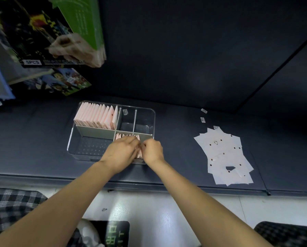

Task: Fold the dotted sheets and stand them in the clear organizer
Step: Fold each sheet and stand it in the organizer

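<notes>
Head view: a folded pink sheet (140, 152) goes into the front right compartment of the clear organizer (88, 154), held between the person's two hands. The left hand (121, 151) and the right hand (152, 150) meet over it, fingers curled in what looks like a pinch on its top edge, though the exact grip is hard to tell. A short row of folded sheets (127, 136) already stands behind, and a full row (95, 114) fills the back left compartment. Flat dotted sheets (225, 155) lie well apart to the right on the dark table (176, 139). Standing this one upright seems the step in hand; next, likely, comes a reach for another flat sheet.
</notes>
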